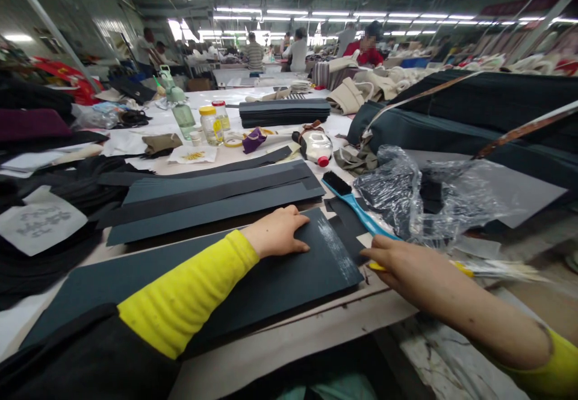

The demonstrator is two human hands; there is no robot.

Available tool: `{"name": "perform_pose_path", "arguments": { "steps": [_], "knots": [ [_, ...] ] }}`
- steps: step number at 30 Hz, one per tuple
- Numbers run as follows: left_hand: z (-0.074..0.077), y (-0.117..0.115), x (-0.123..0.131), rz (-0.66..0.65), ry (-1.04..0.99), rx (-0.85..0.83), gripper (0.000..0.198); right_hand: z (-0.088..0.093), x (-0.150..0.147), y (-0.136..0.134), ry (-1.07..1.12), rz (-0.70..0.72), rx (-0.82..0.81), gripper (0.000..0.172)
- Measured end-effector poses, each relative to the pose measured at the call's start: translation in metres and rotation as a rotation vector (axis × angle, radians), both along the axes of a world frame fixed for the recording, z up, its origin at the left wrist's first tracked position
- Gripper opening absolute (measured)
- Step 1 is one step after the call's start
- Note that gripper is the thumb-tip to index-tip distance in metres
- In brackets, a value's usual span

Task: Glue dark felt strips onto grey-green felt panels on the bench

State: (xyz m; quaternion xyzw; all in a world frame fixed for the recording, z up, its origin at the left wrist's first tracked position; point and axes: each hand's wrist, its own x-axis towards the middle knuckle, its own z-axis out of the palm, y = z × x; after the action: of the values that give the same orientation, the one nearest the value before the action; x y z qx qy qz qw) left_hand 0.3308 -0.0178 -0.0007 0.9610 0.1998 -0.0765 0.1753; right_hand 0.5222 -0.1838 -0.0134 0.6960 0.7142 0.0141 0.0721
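My left hand (280,231) lies on a stack of dark blue-green panels (208,291), thumb apart from the bent fingers, holding nothing. A whitish streaked smear runs along the top panel's right end. Off that end, my right hand (395,258) is closed around a paintbrush (464,268) with a yellow handle. Its pale bristles point right and look blurred. Just beyond lies a blue brush (361,214) with black bristles; its handle runs behind my right hand, and I cannot tell whether they touch.
More dark panels (217,210) with black strips lie beyond the stack. Crumpled clear plastic (406,189) and a large strapped dark bundle (469,123) occupy the right. A red-capped container (316,146), jars (211,126) and a green bottle (181,108) stand farther back. Several people work beyond.
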Motion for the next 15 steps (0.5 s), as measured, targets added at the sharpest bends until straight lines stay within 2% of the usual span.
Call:
{"name": "perform_pose_path", "arguments": {
  "steps": [4, 8, 11, 15],
  "knots": [
    [-0.001, 0.0, 0.0, 0.004, 0.004, 0.002, 0.057, -0.001, -0.002, 0.006, 0.011, -0.145, 0.001, 0.022],
    [-0.002, 0.0, 0.0, -0.003, -0.004, 0.012, 0.055, -0.013, -0.011, 0.018, 0.023, -0.148, -0.071, 0.015],
    [-0.002, 0.0, 0.0, -0.009, -0.004, 0.019, 0.055, -0.021, -0.015, 0.019, 0.04, -0.163, -0.061, 0.013],
    [-0.001, -0.001, 0.0, -0.011, 0.002, 0.029, 0.054, -0.012, -0.007, 0.013, 0.076, -0.193, -0.023, 0.018]
  ]
}}
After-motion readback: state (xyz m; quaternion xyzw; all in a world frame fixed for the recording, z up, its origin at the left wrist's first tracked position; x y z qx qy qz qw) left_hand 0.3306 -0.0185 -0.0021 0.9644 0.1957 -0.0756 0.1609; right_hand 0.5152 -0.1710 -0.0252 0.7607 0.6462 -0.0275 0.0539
